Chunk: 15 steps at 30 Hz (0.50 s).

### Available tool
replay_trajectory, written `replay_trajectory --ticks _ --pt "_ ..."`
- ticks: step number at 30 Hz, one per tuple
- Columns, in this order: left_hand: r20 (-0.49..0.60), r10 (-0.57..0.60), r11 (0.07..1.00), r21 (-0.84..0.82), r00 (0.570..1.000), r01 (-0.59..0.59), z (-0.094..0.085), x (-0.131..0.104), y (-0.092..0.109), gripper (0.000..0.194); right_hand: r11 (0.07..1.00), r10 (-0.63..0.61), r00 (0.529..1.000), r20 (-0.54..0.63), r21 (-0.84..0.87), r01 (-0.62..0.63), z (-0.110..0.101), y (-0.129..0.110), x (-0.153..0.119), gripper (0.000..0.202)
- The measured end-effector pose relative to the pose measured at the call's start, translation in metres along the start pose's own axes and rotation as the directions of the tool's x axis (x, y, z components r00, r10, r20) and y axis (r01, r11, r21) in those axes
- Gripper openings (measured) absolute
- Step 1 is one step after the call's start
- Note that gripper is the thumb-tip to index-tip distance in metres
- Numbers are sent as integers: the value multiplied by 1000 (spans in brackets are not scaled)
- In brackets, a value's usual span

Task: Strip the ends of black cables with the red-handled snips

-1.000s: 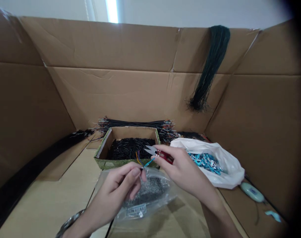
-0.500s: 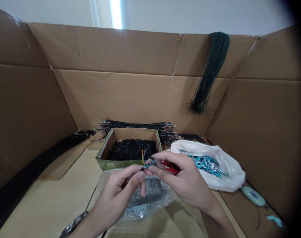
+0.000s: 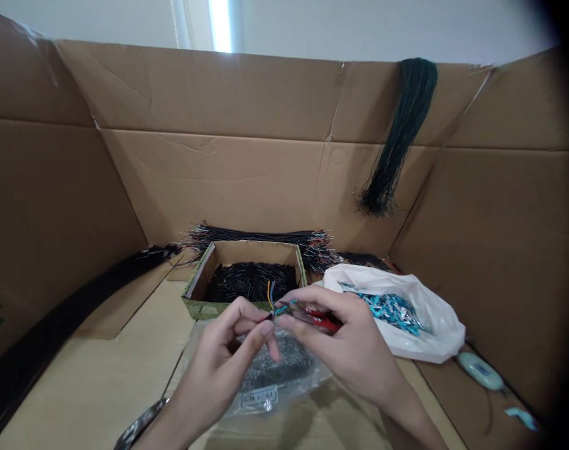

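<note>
My left hand (image 3: 225, 350) pinches a thin black cable (image 3: 270, 317) between thumb and forefinger. From its end stand a few fine wires (image 3: 270, 294), orange and greyish among them. My right hand (image 3: 350, 337) is closed round a red-handled cutting tool (image 3: 326, 321); whether it is scissors or snips is hard to make out. A blue foil-like strip (image 3: 283, 308) lies at the cable end, by the right fingertips, which almost meet the left ones. Below the hands lies a clear plastic bag (image 3: 260, 399) with dark grey contents and a label.
Behind the hands sits a green-edged box (image 3: 202, 309) of short black pieces. A white bag (image 3: 434, 340) holds blue foil scraps. Black cable bundles (image 3: 260, 237) lie behind and at left. Dark green strands (image 3: 401, 137) hang over the cardboard wall (image 3: 218, 169). A pale oval device (image 3: 479, 370) lies right.
The blue strip's free end has lifted and curls toward the right. The fingers of my left hand have shifted slightly; both hands stay in about the same place.
</note>
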<state>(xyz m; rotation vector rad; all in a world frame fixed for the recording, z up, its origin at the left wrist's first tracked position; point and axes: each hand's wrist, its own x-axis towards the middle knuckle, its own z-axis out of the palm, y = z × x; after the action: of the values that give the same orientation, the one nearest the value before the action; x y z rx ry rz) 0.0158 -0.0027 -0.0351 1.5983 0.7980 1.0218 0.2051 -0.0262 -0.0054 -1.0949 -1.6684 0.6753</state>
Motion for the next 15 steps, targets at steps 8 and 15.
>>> replay_trajectory --ticks 8,15 --pt "69 -19 1000 -14 997 20 -3 -4 0 24 999 -46 999 -15 -19 45 -1 1 2 20" --pt "251 -23 995 104 968 -4 -12 -4 5 34 997 -47 998 44 -64 50 -9 1 1 23"
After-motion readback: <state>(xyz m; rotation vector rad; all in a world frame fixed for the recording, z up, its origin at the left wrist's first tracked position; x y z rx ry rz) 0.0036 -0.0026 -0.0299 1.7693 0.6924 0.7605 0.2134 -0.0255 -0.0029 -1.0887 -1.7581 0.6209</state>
